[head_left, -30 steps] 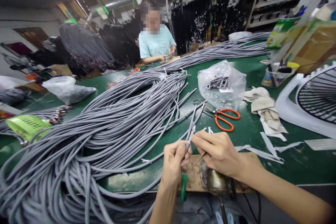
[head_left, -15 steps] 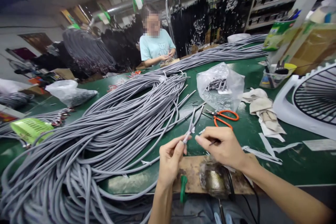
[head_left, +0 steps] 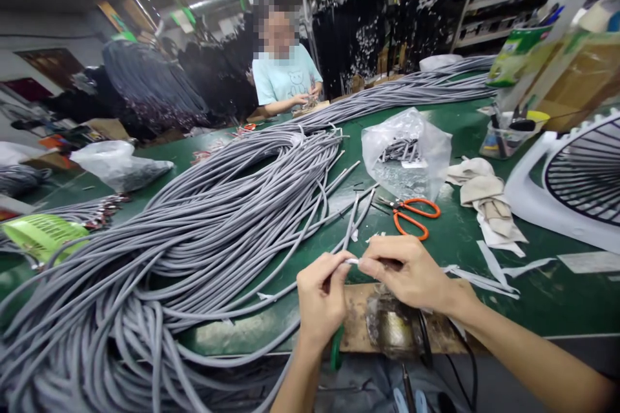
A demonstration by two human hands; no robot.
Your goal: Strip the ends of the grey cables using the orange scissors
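Note:
My left hand [head_left: 320, 293] is closed round the end of a grey cable [head_left: 349, 222] that runs up toward the big grey cable bundle [head_left: 194, 232]. My right hand [head_left: 404, 271] pinches a small white piece at that cable's tip, fingertips meeting the left hand's. Both hands hover over a worn wooden block [head_left: 387, 329] with a metal plate at the table's front edge. Orange-handled scissors [head_left: 411, 216] lie just beyond my right hand.
A clear plastic bag of small metal parts [head_left: 407, 155] sits behind the scissors. Cloth gloves [head_left: 484, 197], white paper strips [head_left: 494, 264] and a white fan [head_left: 571, 181] are at right. A person in a light blue shirt [head_left: 285, 80] works across the green table [head_left: 557, 297].
My hands have come together and dropped closer to the wooden block. The cable end, earlier held tilted up in my left hand, now lies level between both hands' fingertips.

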